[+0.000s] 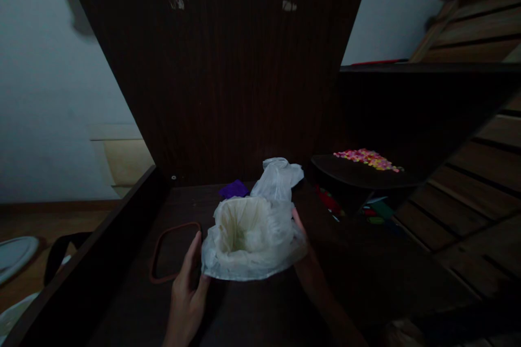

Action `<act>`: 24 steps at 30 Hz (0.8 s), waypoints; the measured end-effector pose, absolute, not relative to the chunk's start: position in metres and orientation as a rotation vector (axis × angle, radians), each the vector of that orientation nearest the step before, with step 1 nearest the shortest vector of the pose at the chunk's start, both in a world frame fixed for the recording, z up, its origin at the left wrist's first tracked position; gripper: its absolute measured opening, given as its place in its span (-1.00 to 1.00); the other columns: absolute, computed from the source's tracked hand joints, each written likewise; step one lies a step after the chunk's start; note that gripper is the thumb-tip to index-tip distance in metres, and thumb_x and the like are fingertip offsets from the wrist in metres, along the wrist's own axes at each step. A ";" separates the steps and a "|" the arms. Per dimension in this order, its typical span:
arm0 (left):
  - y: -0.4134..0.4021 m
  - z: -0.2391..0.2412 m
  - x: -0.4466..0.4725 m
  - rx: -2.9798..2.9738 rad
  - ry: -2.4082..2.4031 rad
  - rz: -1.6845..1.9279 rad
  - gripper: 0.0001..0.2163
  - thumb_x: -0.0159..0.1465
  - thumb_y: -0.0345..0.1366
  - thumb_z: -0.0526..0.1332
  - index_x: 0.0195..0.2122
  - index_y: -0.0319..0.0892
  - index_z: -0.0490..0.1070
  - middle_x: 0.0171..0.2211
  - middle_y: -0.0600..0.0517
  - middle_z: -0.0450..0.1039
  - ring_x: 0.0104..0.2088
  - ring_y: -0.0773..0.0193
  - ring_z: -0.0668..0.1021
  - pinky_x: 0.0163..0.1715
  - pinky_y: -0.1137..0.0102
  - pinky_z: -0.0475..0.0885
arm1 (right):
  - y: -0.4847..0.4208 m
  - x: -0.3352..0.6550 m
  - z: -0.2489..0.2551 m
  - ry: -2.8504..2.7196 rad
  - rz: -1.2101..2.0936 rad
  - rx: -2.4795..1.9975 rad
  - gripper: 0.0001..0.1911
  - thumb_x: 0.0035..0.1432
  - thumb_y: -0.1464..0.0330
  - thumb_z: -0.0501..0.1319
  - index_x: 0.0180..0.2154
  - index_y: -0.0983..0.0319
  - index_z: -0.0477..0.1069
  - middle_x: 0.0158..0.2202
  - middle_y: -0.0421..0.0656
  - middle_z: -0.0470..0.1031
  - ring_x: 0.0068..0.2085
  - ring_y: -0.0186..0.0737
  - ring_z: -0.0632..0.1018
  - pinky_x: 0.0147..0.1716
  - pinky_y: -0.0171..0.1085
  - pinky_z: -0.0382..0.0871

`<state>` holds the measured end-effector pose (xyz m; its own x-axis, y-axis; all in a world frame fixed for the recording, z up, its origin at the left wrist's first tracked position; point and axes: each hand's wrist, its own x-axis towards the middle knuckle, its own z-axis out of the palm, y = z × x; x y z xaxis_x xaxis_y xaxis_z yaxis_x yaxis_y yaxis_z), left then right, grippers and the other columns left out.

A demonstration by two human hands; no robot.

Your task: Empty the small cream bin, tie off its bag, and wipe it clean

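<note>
A white plastic bag (250,236), open at the top with its rim rolled down, stands on a dark wooden surface (260,303). Something pale lies inside it. My left hand (188,287) grips the bag's lower left edge, fingers pinched on the plastic. My right hand (304,260) holds the bag's right side, a finger pressed up against it. A second crumpled white bag (279,176) lies just behind the first.
A reddish-brown ring (157,249) lies left of the bag. A purple thing (233,190) sits behind it. To the right, a dark tray (358,171) carries small pink and yellow pieces (368,158). Coloured items (368,211) lie below it. A tall dark panel (228,65) rises behind.
</note>
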<state>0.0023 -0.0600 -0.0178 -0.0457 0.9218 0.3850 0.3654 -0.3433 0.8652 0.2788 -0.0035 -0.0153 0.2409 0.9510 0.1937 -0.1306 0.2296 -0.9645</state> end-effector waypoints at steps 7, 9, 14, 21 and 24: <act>-0.057 0.004 0.012 1.748 1.291 1.500 -0.36 0.36 -0.10 0.26 0.42 0.04 0.08 0.43 -0.09 0.11 0.32 -0.07 0.37 0.18 0.19 0.48 | -0.062 0.272 0.013 -1.090 0.899 -1.010 -0.06 0.09 -0.22 0.24 0.37 0.09 0.20 0.36 -0.06 0.27 0.37 0.10 0.29 0.31 0.03 0.25; -0.056 0.012 0.014 1.746 1.256 1.531 -0.28 0.33 -0.09 0.29 0.44 0.04 0.00 0.45 -0.12 0.05 0.32 -0.10 0.36 0.17 0.17 0.49 | -0.068 0.268 0.030 -1.157 0.896 -0.985 -0.13 0.13 -0.21 0.21 0.33 0.11 0.28 0.33 -0.04 0.32 0.34 0.11 0.34 0.29 0.01 0.28; -0.052 0.038 0.014 1.760 1.160 1.482 -0.03 0.14 0.10 0.42 0.46 0.03 -0.08 0.44 -0.21 0.04 0.33 -0.25 0.32 0.14 0.04 0.50 | -0.053 0.261 0.068 -1.279 0.802 -0.856 -0.29 0.20 -0.15 0.19 0.24 0.10 0.42 0.26 -0.07 0.43 0.28 0.07 0.42 0.27 -0.04 0.30; -0.035 0.085 0.019 2.200 1.047 1.313 0.28 -0.13 0.15 0.54 0.48 0.16 -0.29 0.47 -0.15 -0.06 0.38 -0.33 0.19 0.26 -0.16 0.32 | -0.032 0.248 0.127 -1.523 0.910 -0.874 -0.65 0.31 0.27 0.16 0.04 0.17 0.58 -0.24 -0.14 0.64 -0.28 -0.17 0.60 -0.28 -0.23 0.52; -0.019 0.108 0.030 2.407 1.046 1.234 0.29 -0.06 0.02 0.55 0.48 0.07 -0.40 0.48 -0.20 -0.12 0.39 -0.31 0.19 0.27 -0.12 0.31 | -0.023 0.236 0.149 -1.632 1.069 -0.729 -0.63 0.27 0.34 0.15 0.07 0.17 0.51 -0.15 -0.14 0.62 -0.27 -0.24 0.58 -0.32 -0.30 0.47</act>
